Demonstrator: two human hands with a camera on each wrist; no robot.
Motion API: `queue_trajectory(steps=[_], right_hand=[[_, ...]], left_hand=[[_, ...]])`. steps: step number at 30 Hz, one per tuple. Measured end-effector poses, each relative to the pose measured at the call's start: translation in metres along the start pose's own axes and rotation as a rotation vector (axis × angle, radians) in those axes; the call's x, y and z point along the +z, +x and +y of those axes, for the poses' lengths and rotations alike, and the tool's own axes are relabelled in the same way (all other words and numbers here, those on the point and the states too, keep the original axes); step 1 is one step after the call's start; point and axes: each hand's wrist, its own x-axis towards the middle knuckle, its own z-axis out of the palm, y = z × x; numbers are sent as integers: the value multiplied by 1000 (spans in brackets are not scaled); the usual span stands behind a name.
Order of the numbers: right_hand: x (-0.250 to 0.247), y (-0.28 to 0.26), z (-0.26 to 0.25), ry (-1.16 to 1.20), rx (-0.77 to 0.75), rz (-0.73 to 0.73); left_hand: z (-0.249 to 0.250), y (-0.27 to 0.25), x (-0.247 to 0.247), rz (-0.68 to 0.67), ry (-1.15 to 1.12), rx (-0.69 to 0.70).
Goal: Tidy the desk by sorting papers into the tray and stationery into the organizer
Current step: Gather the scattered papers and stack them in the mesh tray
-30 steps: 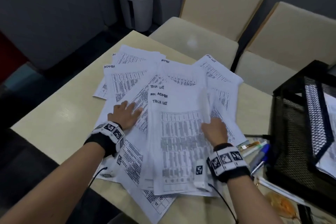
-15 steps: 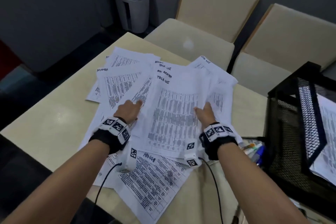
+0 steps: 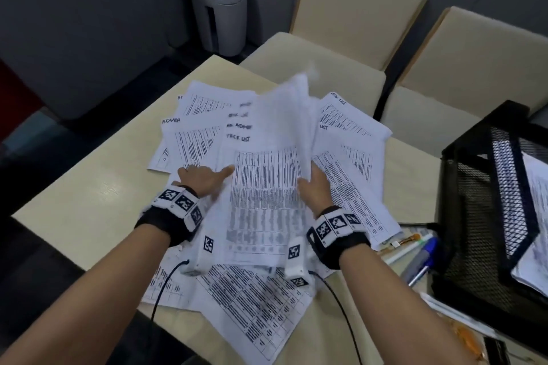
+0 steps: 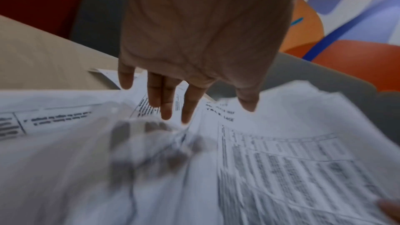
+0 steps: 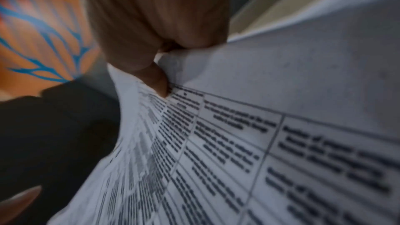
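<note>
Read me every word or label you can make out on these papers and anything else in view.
"ADMIN": handwritten on the left sheet.
"TRACK LIST" and "ADMIN", partly blurred: handwritten atop the middle sheet.
"LIST", the word before it unclear: on the far right sheet.
"LIST": on the sheet below it.
Printed tables on all sheets: too blurred to read.
Wrist bands: square code markers, no words.
Pens, bin: no legible text.

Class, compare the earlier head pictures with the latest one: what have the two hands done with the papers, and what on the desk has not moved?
The right hand, gripping the sheaf of papers, has lifted its right edge so the sheets curl up off the pile. The left hand has gone from lying flat on the pile to spreading open beside the sheaf. The loose sheets, pens and black mesh tray stayed put.
</note>
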Motion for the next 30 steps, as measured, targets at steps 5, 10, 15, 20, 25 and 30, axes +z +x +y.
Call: queue_trajectory(steps=[5, 10, 15, 20, 25, 30], right_hand=[[-63, -38, -47, 102, -360, 83], [-105, -62, -100, 447, -662, 323], [-122, -79, -100, 627, -800, 397], [-102, -83, -33, 574, -497, 319], [-80, -86, -9, 578, -382, 233], [-99, -86, -37, 628, -485, 361]], left_hand=[[3, -10, -41, 94, -887, 333], [57, -68, -89, 234, -1320, 797], [76, -97, -106, 287, -1437, 960], [46, -84, -62, 63, -1263, 899], [51, -78, -36, -47, -1058, 824], [77, -98, -62, 171, -1155, 895]])
